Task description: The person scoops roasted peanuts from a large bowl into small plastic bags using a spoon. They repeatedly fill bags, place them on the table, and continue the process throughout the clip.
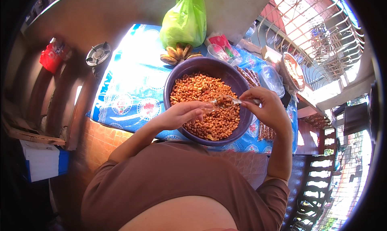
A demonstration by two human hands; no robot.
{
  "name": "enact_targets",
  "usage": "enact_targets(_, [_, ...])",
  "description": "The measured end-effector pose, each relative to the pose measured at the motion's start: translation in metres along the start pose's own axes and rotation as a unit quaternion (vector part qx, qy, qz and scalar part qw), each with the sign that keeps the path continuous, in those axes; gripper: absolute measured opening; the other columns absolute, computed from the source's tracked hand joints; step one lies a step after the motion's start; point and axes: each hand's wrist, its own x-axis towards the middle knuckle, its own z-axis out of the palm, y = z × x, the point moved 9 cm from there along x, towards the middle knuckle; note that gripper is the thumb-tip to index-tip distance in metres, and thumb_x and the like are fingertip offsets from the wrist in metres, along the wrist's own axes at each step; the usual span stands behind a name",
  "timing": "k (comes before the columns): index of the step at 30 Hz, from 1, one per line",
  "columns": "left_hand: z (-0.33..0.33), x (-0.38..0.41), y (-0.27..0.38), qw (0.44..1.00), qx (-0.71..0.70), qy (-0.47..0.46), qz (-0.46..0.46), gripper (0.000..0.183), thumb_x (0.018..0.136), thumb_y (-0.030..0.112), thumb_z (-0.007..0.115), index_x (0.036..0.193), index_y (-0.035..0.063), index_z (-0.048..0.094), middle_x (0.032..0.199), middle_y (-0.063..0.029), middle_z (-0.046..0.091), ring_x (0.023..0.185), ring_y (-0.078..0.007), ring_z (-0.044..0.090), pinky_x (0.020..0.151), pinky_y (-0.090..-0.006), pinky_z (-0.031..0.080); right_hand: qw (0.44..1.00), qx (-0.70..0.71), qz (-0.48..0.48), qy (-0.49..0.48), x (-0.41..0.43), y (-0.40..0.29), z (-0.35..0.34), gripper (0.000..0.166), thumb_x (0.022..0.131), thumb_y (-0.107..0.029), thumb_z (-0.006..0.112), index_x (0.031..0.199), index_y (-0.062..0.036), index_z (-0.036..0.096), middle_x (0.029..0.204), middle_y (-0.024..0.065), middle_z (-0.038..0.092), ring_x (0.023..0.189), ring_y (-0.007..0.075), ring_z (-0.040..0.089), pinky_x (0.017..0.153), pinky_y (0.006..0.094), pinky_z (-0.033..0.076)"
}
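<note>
A large purple basin point(171, 79) before me holds a heap of reddish-brown peanuts point(217, 128) with some pale chips or slices among them. Over the basin's right part my right hand point(266, 105) pinches the handle of a spoon point(236, 101), whose bowl carries a small load of peanuts. To its left, my left hand point(184, 114) holds a small clear plastic bag point(208, 108) by its opening, close against the spoon's tip. Whether any peanuts lie inside the bag cannot be told.
Behind the basin stand a green plastic bag point(184, 22) and a bunch of bananas point(178, 54). Filled peanut packets point(249, 76), a clear plastic container point(272, 79) and a woven tray point(292, 70) lie to the right. A blue patterned tablecloth point(130, 89) covers the table; a burner point(99, 54) is at the left.
</note>
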Motion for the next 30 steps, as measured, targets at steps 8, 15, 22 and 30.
enact_targets(8, [0.006,0.011,-0.005,0.996,-0.089,0.002,0.028,0.040,0.106,0.025,0.043,0.142,0.0088,0.048,0.090,0.0015,0.058,0.075,-0.0052,0.050,0.070,-0.0218,0.046,0.992,-0.109,-0.056,-0.025,0.018,-0.024,-0.012,0.015,0.079,-0.008,0.074,0.092,-0.0019,0.070,0.085,0.0105,0.069,0.078,0.0223,0.067,0.071,0.0337,0.052])
enact_targets(15, [0.005,0.017,-0.014,0.992,-0.123,0.020,0.023,0.040,0.106,0.024,0.042,0.142,0.0069,0.047,0.092,0.0006,0.059,0.079,-0.0053,0.054,0.073,-0.0223,0.048,0.990,-0.120,-0.079,-0.004,0.023,-0.021,-0.015,0.014,0.080,-0.005,0.073,0.092,-0.0017,0.070,0.087,0.0109,0.068,0.079,0.0230,0.068,0.072,0.0336,0.054])
enact_targets(22, [0.007,0.022,-0.009,0.990,-0.136,0.024,0.031,0.042,0.106,0.024,0.041,0.145,0.0070,0.042,0.096,-0.0003,0.058,0.080,-0.0044,0.054,0.072,-0.0221,0.048,0.976,-0.180,-0.118,0.035,0.019,-0.042,-0.018,0.010,0.079,-0.011,0.070,0.088,-0.0076,0.070,0.082,0.0097,0.065,0.082,0.0301,0.063,0.072,0.0400,0.049])
enact_targets(30, [-0.009,0.008,0.005,0.979,-0.140,0.095,0.117,0.042,0.107,0.027,0.038,0.145,0.0091,0.042,0.095,0.0007,0.053,0.071,-0.0016,0.048,0.063,-0.0176,0.044,0.956,-0.226,-0.142,0.121,0.007,-0.036,-0.018,0.006,0.078,-0.008,0.068,0.085,-0.0074,0.069,0.079,0.0085,0.062,0.078,0.0294,0.062,0.070,0.0408,0.047])
